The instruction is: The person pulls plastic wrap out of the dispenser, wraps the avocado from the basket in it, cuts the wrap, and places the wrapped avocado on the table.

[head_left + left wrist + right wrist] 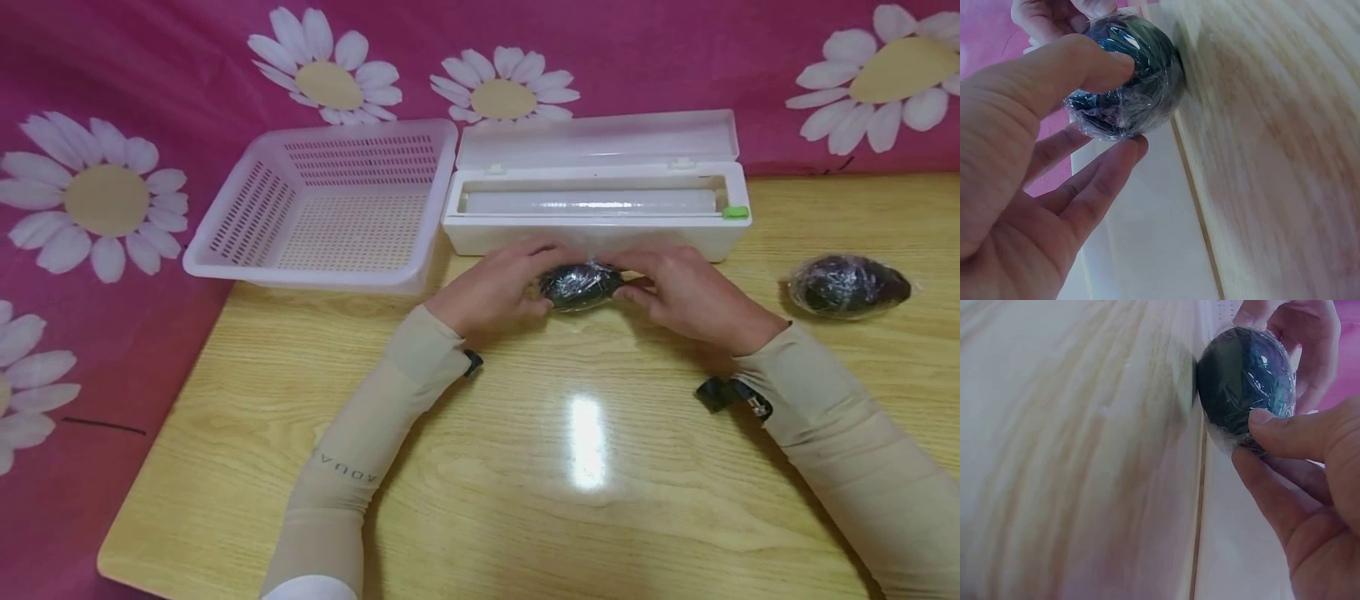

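Observation:
A dark green avocado (581,287) in clear cling film lies on the table in front of the white wrap dispenser. Its left end is held by my left hand (504,283); in the left wrist view the thumb presses on the film-covered avocado (1147,81) and the fingertips touch its other side. At the opposite end, my right hand (686,292) pinches the film and avocado (1238,387) between thumb and index finger. The film looks crinkled near both hands. A second wrapped avocado (847,287) rests to the right, apart from both hands.
The white cling film dispenser (600,237) stands behind the hands, lid raised, a film roll (592,202) inside and a green slider (736,212) at its right end. Left of it sits a pale plastic basket (322,277). A pink flowered cloth (645,50) hangs behind the wooden table (480,500).

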`<state>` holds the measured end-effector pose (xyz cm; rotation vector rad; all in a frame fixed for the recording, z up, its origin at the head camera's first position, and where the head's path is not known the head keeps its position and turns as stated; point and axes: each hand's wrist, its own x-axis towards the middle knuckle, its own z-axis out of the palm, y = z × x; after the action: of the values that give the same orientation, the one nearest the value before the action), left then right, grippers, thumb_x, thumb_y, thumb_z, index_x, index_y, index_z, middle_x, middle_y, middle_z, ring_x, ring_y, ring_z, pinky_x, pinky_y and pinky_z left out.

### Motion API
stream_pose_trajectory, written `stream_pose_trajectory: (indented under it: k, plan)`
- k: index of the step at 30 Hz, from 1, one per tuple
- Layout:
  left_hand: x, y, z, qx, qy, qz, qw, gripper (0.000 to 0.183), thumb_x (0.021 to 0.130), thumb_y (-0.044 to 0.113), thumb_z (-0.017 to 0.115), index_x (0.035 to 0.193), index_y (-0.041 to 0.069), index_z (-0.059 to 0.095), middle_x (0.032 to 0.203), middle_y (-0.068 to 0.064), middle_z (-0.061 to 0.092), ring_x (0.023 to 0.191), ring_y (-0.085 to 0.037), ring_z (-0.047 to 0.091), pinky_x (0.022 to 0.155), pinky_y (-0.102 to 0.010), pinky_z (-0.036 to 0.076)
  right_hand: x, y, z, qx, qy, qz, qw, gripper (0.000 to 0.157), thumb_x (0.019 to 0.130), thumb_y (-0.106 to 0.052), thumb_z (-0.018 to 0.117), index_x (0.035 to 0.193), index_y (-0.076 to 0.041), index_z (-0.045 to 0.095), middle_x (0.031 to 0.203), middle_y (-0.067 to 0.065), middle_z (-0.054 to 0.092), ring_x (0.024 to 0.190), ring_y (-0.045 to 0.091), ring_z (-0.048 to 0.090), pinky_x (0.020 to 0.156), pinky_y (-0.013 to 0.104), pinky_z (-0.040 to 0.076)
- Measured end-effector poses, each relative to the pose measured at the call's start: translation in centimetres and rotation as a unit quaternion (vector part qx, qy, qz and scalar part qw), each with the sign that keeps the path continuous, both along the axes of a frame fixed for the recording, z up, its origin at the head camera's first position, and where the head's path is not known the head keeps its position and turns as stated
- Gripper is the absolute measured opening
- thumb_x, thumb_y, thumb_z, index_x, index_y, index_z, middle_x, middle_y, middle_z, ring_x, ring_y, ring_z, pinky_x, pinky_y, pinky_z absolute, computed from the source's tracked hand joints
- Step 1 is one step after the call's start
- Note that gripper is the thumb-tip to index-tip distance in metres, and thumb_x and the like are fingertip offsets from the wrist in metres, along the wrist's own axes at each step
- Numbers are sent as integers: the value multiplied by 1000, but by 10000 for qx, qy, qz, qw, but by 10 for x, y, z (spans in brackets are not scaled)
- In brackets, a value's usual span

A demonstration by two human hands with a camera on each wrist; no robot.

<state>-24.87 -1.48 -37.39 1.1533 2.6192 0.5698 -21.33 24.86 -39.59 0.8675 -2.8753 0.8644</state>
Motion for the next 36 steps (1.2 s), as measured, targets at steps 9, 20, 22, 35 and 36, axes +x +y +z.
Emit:
stream_pose_trajectory:
  k: [9, 20, 22, 35, 36]
  plan:
    - [0, 1, -3, 366, -177, -98, 9991, 62, 95, 12, 71, 152, 26, 52, 149, 5, 60, 138, -10, 54, 119, -27, 41, 8, 3, 1, -140, 16, -121, 9998, 50, 92, -1, 74, 139, -15, 66, 133, 12, 72, 113, 29, 73, 92, 49, 60]
    - [2, 7, -3, 74, -135, -243, 9996, 69, 89, 12, 70, 154, 24, 50, 156, 3, 54, 143, -12, 51, 122, -27, 39, 16, 6, -6, -228, -149, -151, 9995, 54, 93, -10, 73, 146, -14, 60, 137, 12, 70, 63, 10, 55, 64, 26, 49]
    - [3, 6, -3, 25, -98, -206, 9997, 68, 91, 11, 68, 154, 25, 49, 157, 4, 53, 145, -12, 49, 123, -27, 37, 17, 4, -6, -258, -176, -125, 9994, 55, 93, -11, 74, 146, -14, 59, 137, 12, 70, 72, 14, 66, 73, 32, 58]
    - [8, 14, -4, 638, -78, -498, 9967, 58, 96, 17, 74, 150, 19, 54, 150, -4, 60, 138, -18, 57, 119, -33, 43, 23, 15, 11, -82, -531, -473, 9974, 48, 92, -3, 74, 136, -21, 70, 131, 5, 74, 121, 26, 69, 101, 50, 55]
    - [9, 17, -4, 672, -86, -509, 9964, 57, 96, 17, 74, 150, 20, 55, 148, -3, 61, 136, -18, 58, 118, -33, 44, 25, 18, 11, -38, -482, -487, 9976, 47, 92, -3, 74, 135, -20, 70, 130, 5, 74, 120, 26, 69, 99, 50, 55]
